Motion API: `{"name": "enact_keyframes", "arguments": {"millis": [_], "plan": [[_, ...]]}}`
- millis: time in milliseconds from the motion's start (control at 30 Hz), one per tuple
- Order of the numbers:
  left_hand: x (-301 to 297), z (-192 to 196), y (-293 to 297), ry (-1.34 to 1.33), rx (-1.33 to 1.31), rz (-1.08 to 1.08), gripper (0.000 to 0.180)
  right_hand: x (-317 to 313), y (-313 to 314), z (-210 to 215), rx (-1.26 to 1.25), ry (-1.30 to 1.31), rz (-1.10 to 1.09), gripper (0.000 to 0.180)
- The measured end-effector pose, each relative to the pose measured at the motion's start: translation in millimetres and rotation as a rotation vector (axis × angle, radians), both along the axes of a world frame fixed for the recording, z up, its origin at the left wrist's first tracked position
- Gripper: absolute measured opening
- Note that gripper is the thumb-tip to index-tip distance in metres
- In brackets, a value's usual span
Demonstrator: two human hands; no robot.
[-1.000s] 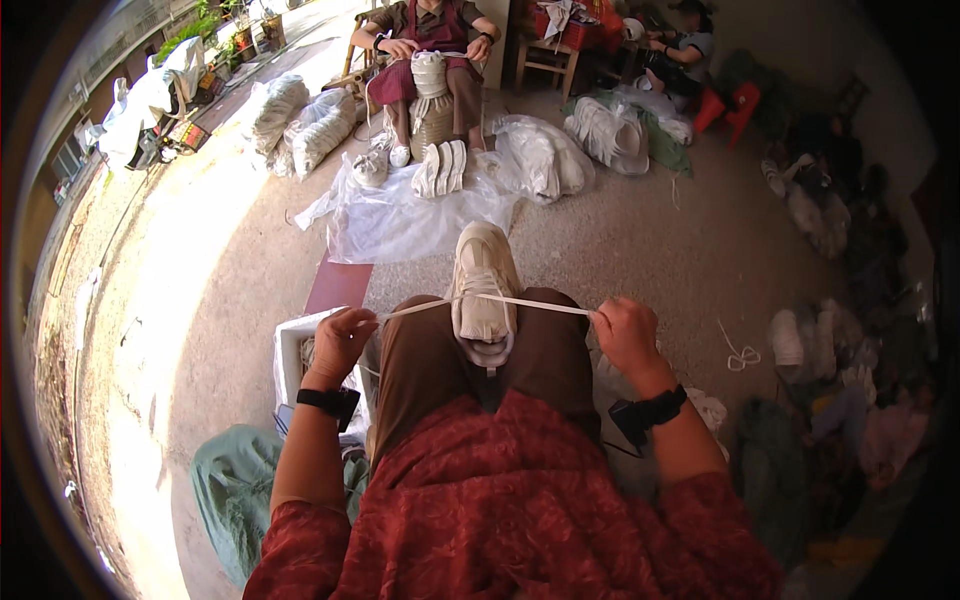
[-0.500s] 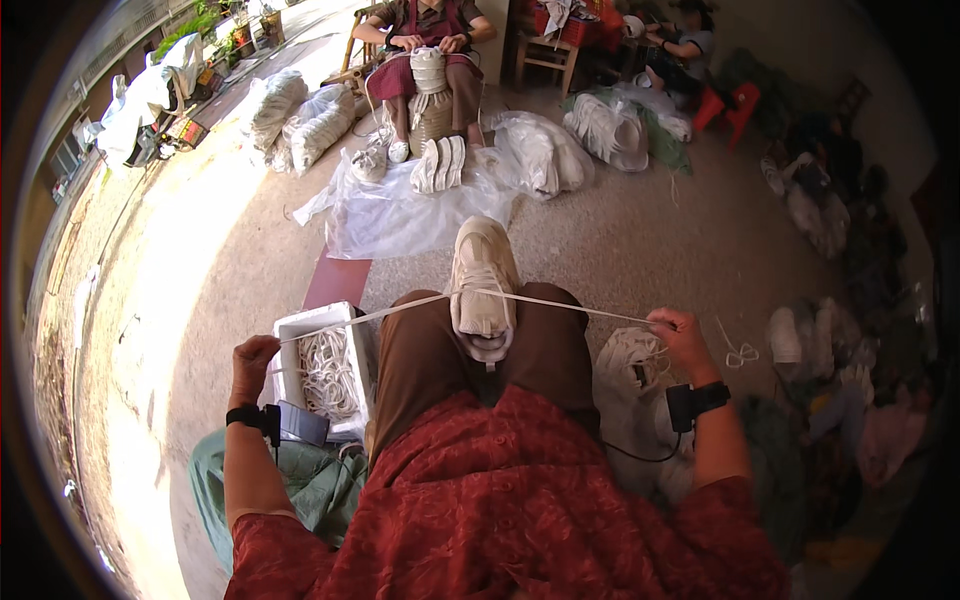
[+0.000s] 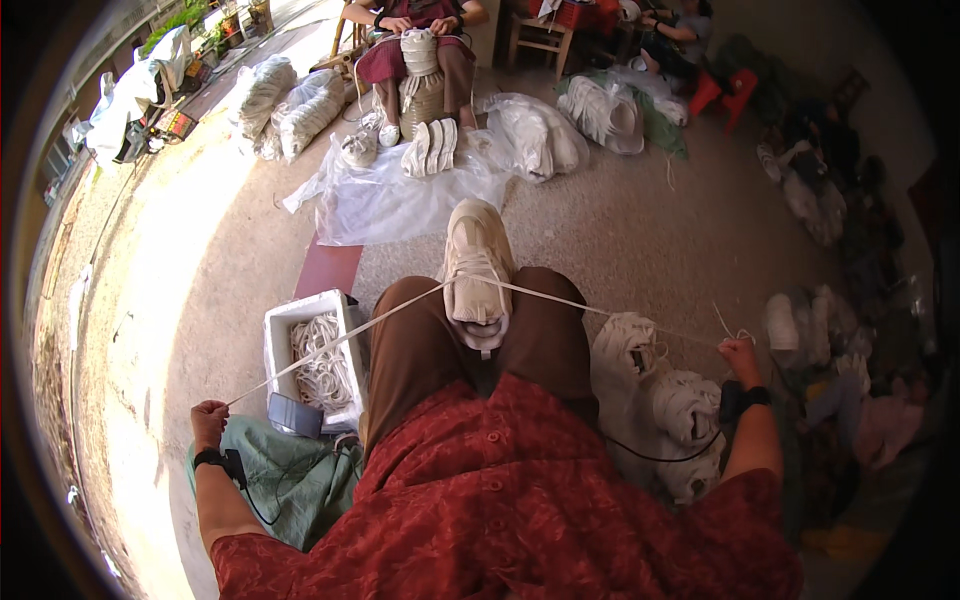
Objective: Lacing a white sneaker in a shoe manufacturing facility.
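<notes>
A cream sneaker [image 3: 478, 262] rests between my knees, toe pointing away from me. A white shoelace [image 3: 340, 339] runs through it and stretches taut out to both sides. My left hand [image 3: 209, 421] is far out at the lower left, closed on one lace end. My right hand [image 3: 740, 357] is out at the right, closed on the other end. Both wrists wear black bands. A white box of loose laces [image 3: 312, 358] sits by my left knee.
More cream sneakers [image 3: 655, 395] lie by my right thigh. A green cloth [image 3: 290, 475] lies under the box. Ahead, another seated person [image 3: 415, 40] works on a shoe beside clear plastic sheeting [image 3: 390, 195], bagged shoes [image 3: 285, 105] and a pile [image 3: 610, 110].
Both hands have moved apart from near the knees to wide out at either side, drawing the lace through the sneaker until it is long and taut.
</notes>
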State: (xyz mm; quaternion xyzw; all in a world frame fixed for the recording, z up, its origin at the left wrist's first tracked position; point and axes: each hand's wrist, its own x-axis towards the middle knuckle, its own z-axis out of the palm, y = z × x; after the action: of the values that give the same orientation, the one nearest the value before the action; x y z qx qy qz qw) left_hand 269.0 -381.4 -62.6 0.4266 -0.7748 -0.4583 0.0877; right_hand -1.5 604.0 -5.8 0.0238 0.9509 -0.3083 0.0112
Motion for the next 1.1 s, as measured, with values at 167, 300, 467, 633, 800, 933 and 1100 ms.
{"name": "enact_keyframes", "arguments": {"millis": [167, 300, 467, 633, 800, 933, 1100], "plan": [[7.3, -38.8, 6.0, -0.258, -0.150, 0.035, 0.012, 23.6, 61.2, -38.2, 0.077, 0.040, -0.117, 0.012], [-22.1, -56.1, 46.2, -0.455, -0.489, -0.080, 0.025, 31.0, 65.4, -52.6, 0.130, -0.015, -0.285, 0.010], [-123.3, -29.7, 150.7, -0.025, 0.297, -0.057, 0.024, -34.5, -118.0, -17.4, -0.216, -0.413, -0.093, 0.014], [-224.4, 64.5, 270.2, 0.159, 0.696, -0.623, 0.014, -63.8, -314.3, 33.3, -0.667, -0.641, 0.654, 0.017], [-280.2, 82.7, 328.2, 0.051, 0.612, -1.003, 0.008, -95.3, -398.7, -4.6, -0.544, -0.096, 0.684, 0.016], [-302.9, 60.3, 337.0, 0.241, 0.711, -0.712, 0.007, -105.4, -427.8, -46.1, -0.885, 0.292, 0.341, 0.015], [-304.3, 51.6, 338.1, 0.280, 0.641, -0.708, 0.010, -105.0, -426.0, -39.5, -0.618, 0.294, 0.326, 0.015]]}}
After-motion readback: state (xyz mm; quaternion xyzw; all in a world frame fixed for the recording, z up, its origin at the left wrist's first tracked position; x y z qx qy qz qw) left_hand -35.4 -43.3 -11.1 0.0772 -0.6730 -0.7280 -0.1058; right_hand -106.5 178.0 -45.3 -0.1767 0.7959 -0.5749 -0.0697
